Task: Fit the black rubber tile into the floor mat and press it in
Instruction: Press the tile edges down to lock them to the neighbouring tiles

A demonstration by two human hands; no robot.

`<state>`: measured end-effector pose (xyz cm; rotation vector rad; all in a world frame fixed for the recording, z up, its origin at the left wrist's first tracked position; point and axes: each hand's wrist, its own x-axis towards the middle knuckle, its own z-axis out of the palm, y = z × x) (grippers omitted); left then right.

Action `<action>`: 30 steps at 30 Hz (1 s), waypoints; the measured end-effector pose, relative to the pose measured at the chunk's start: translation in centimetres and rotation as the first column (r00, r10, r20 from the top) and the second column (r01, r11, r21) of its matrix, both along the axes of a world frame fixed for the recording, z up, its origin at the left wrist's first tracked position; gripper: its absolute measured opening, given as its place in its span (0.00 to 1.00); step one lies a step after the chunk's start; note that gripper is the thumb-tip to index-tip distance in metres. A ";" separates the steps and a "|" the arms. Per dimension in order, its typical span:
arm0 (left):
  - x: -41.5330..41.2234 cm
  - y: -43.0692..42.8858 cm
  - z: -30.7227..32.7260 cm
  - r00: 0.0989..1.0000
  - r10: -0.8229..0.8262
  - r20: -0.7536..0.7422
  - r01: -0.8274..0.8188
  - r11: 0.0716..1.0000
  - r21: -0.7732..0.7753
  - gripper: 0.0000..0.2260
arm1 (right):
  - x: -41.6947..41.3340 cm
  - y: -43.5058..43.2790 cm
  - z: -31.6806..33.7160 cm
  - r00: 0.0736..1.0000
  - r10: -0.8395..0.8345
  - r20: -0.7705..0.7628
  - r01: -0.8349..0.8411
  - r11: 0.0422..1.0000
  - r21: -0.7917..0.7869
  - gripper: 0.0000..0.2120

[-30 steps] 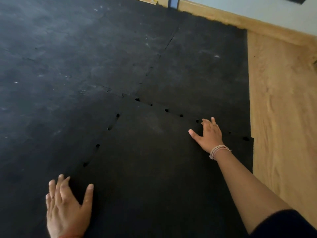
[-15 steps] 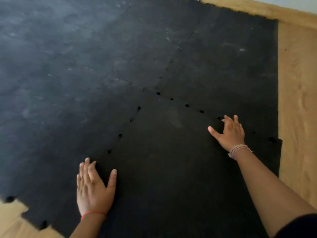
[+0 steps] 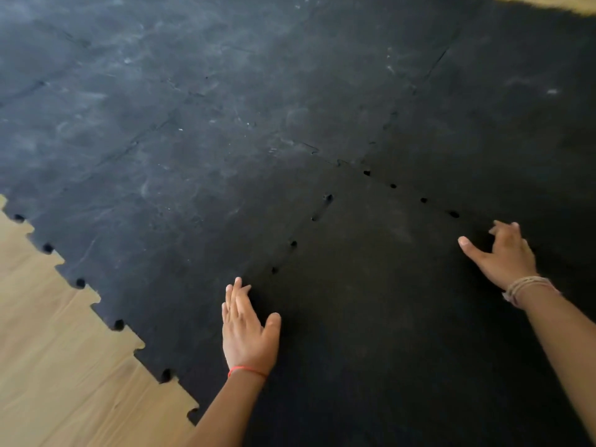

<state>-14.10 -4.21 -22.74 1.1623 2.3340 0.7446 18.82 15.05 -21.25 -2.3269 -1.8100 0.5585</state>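
Note:
The black rubber tile lies in the near right part of the floor mat, which is dusty and grey by comparison. Small dark gaps dot the tile's left seam and its far seam. My left hand rests flat, palm down, on the tile's left edge close to that seam, fingers together and thumb apart. My right hand presses on the far right of the tile at the far seam, fingers bent, thumb stretched left. Neither hand holds anything.
Wooden floor shows at the lower left, beyond the mat's jagged interlocking edge. A strip of wood shows at the top right. Joined mat tiles stretch away to the far left and ahead.
The view has swung left and down, so both hands sit further right in frame and the wooden floor at lower left has appeared. The left hand has slid forward along the tile's left edge.

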 end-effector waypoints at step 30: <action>-1.9 -7.8 -1.0 0.939 0.305 -0.162 -0.286 0.950 0.127 0.14 | -26.1 -9.5 -3.7 0.467 0.883 0.045 -0.850 0.435 0.297 0.27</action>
